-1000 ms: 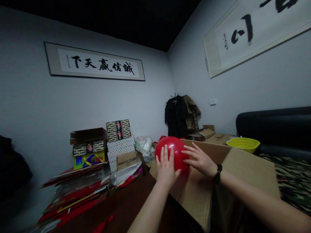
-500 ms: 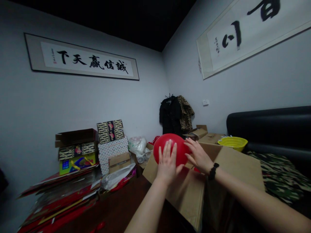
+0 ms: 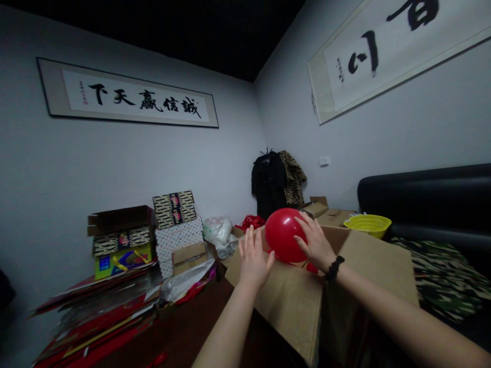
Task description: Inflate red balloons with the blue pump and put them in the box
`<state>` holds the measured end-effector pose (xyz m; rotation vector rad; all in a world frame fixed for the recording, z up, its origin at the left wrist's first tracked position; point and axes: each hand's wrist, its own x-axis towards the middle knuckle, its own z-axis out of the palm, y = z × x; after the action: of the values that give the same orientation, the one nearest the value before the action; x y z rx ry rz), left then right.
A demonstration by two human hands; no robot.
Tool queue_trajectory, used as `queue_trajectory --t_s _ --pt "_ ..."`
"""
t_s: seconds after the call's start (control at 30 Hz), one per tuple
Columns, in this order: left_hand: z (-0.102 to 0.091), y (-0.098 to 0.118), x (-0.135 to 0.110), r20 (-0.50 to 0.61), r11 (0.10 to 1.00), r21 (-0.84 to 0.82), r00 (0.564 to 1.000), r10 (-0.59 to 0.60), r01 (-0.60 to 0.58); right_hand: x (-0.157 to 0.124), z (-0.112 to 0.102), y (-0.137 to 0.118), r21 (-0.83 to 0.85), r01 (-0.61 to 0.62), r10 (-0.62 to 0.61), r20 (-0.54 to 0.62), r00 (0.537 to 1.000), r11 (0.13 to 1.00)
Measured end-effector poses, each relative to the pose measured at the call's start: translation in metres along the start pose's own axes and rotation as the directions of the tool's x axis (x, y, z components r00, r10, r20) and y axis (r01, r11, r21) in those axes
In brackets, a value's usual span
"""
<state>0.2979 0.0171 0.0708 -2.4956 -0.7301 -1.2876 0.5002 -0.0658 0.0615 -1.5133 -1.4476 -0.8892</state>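
The right hand (image 3: 316, 243), fingers spread and slightly curved, lies against the right side of a red balloon (image 3: 282, 236) without closing round it. The balloon sits just left of that hand, over an open cardboard box (image 3: 290, 304). On its other side the left hand (image 3: 253, 260) is spread wide, gripping nothing; I can't tell whether its thumb touches the balloon. Beyond the right hand, to its right, is a yellow bowl-shaped container (image 3: 368, 226).
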Motion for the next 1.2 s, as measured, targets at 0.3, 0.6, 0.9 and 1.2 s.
queue_trajectory --t_s 0.3,0.6,0.9,1.2 --pt "0.010 0.009 -0.011 0.113 0.993 0.074 0.990 0.087 -0.095 -0.013 0.010 -0.010 -0.021 0.091 -0.088 0.132 0.987 0.996" --pt "0.019 0.014 -0.013 0.198 0.988 0.088 0.975 0.105 -0.124 -0.024 0.020 -0.004 -0.084 0.092 -0.072 0.213 0.974 0.992" --pt "0.028 0.011 -0.021 0.258 0.991 0.041 0.960 0.112 -0.127 -0.033 0.019 -0.002 -0.127 0.077 -0.041 0.268 0.963 0.989" --pt "0.000 -0.017 -0.073 0.362 1.000 0.018 0.932 0.007 -0.014 -0.052 0.032 -0.055 -0.005 0.176 -0.160 0.394 0.905 0.984"
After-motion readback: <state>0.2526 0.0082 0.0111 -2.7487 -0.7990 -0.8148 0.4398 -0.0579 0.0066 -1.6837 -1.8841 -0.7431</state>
